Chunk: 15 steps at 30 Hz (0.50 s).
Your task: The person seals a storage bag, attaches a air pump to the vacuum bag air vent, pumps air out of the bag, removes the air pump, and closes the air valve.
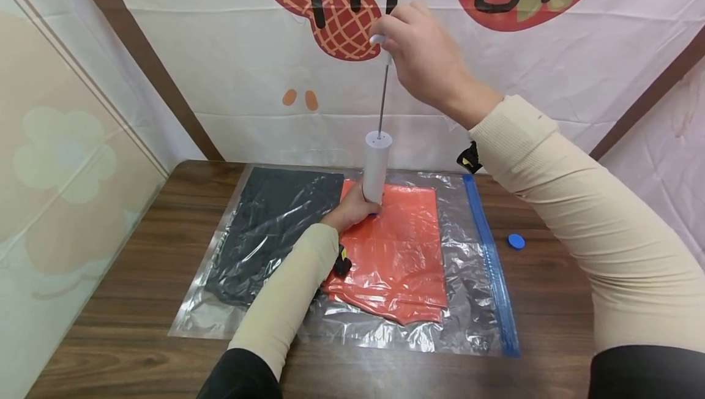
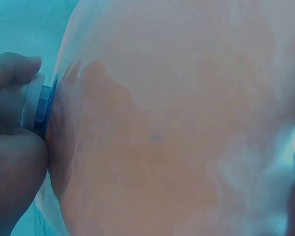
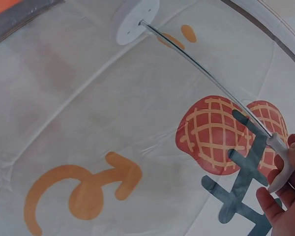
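Note:
A white hand pump (image 1: 376, 163) stands almost upright on a clear vacuum storage bag (image 1: 464, 276). My left hand (image 1: 355, 208) grips the lower end of its barrel, and in the left wrist view that end meets a blue valve (image 2: 43, 109) on the bag. High above, my right hand (image 1: 424, 62) holds the pump's white handle (image 3: 285, 164), with the thin metal rod (image 3: 206, 73) drawn far out of the barrel. Inside the bag lie a folded dark cloth (image 1: 275, 221) on the left and a folded orange-red cloth (image 1: 404, 252) on the right.
A blue zip strip (image 1: 492, 267) runs down the bag's right edge. Right of it, a round blue cap (image 1: 516, 241) lies on the brown wooden table (image 1: 126, 331). A printed cloth backdrop (image 1: 242, 81) hangs behind the table.

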Tool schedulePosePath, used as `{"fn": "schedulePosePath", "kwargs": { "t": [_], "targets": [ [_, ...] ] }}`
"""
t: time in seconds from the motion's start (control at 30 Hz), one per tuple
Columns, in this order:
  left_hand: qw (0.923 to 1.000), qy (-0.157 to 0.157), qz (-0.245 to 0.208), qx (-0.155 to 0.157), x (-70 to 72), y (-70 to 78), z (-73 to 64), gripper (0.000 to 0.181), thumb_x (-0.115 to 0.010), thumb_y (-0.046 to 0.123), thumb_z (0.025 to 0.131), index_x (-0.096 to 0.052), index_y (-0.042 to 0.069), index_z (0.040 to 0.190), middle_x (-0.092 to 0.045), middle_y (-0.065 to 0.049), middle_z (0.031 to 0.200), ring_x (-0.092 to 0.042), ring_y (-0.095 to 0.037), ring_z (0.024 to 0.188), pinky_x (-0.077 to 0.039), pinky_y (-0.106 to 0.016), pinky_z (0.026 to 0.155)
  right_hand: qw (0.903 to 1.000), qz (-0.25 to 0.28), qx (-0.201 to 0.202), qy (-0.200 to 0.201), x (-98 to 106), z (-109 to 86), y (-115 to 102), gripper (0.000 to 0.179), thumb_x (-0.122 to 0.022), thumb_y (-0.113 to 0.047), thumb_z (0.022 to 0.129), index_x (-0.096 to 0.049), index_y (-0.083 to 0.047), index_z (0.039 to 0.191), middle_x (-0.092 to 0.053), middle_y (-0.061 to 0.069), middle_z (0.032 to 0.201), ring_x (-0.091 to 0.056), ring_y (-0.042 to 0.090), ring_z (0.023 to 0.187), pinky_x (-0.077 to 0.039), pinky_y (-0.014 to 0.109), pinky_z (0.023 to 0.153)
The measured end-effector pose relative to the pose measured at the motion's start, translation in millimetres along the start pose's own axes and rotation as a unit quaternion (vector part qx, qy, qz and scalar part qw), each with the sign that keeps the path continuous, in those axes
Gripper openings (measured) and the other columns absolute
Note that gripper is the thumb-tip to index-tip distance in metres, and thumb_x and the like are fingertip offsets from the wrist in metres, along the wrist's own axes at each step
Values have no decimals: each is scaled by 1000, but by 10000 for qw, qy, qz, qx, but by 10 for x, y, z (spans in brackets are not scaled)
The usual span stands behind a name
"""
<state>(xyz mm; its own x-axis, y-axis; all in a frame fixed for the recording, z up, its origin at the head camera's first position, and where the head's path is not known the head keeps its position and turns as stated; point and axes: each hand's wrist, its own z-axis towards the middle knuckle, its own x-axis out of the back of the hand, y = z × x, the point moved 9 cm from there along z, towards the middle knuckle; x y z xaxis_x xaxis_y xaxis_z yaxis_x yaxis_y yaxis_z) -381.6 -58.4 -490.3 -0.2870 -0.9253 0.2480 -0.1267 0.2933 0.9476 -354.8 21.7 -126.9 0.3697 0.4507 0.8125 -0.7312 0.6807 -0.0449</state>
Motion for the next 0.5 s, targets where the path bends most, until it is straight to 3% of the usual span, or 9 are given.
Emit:
{"fn": "schedulePosePath", "kwargs": {
  "t": [0.17,0.33,0.5],
  "targets": [
    [10000,14,-56,-41,15,-9,13,83,-77,-3,85,-33,16,153,-48,-11,144,-43,-35,136,-28,-57,119,9991,43,364,-215,-200,-68,-17,23,-55,-7,104,-68,-2,122,-68,15,116,-56,32,111,-47,42,96],
    [10000,6,-52,-53,6,-6,-6,84,-77,-3,85,-32,16,153,-47,-10,146,-42,-35,137,-27,-57,119,9958,424,291,-758,-500,-203,12,21,-58,-5,102,-69,-3,120,-67,15,115,-55,30,110,-49,42,96],
    [10000,7,-9,-91,-3,13,-22,82,-77,-2,85,-33,16,152,-47,-11,145,-42,-35,137,-27,-57,119,9936,464,451,-929,-674,-347,-22,19,-63,-2,99,-70,-3,116,-67,15,111,-56,31,108,-51,41,93]
  ]
}}
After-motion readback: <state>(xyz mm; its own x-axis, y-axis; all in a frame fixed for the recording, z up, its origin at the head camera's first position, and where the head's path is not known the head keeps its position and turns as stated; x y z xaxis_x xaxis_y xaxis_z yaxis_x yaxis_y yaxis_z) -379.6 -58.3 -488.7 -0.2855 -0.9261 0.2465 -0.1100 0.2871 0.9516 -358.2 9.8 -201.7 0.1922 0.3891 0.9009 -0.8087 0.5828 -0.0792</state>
